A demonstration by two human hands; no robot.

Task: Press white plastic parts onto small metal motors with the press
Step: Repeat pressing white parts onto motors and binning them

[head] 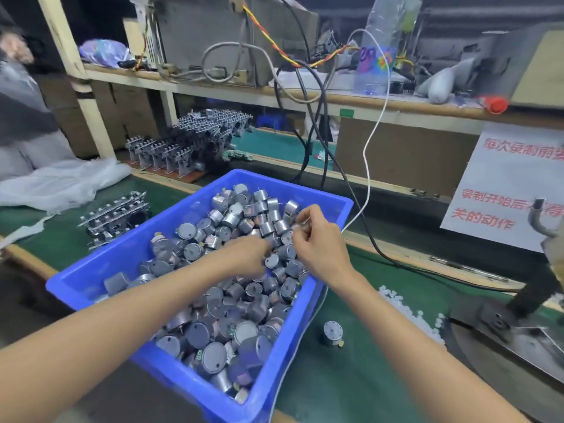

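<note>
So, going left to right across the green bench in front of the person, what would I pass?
Stack of metal brackets → blue bin full of motors → lone motor on the mat → pile of white plastic parts → press.

Blue bin (333,201) full of motors (213,300). Left hand (245,254) blurred among them; right hand (320,241) pinches a motor (304,226). Loose motor (332,332) and white plastic parts (406,309) lie right of the bin.
</note>
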